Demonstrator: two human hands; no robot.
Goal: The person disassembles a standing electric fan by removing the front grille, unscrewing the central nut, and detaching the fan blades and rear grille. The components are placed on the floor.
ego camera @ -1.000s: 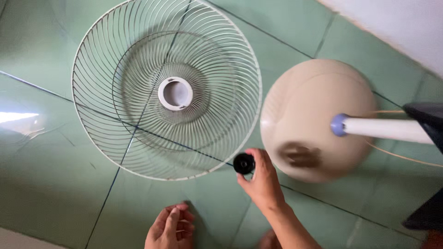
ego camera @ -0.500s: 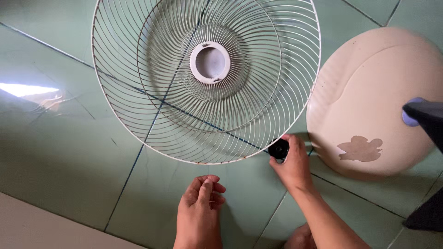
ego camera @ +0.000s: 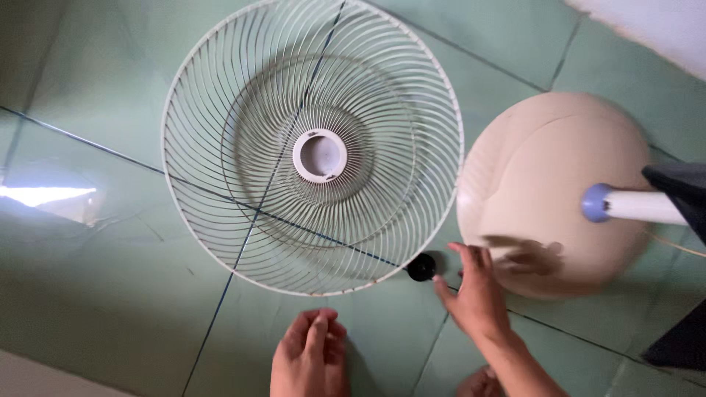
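Observation:
A white wire fan grille (ego camera: 243,220) lies flat on the green tiled floor, with a white plastic ring (ego camera: 320,156) at its centre. A small black round knob (ego camera: 421,267) sits on the floor at the grille's lower right rim. My right hand (ego camera: 476,298) hovers just right of the knob with its fingers spread, not gripping it. My left hand (ego camera: 309,356) rests on the floor below the grille, fingers loosely curled, holding nothing.
A round cream fan base (ego camera: 551,191) stands on the floor at the right, with a white pole (ego camera: 643,207) and blue collar (ego camera: 596,202) rising from it. A dark object (ego camera: 680,184) cuts in at the right edge. A pale wall strip (ego camera: 647,29) runs along the top right.
My right hand held the black knob one second ago, set it down by the grille's rim, and now has let go of it. My left hand stayed on the floor.

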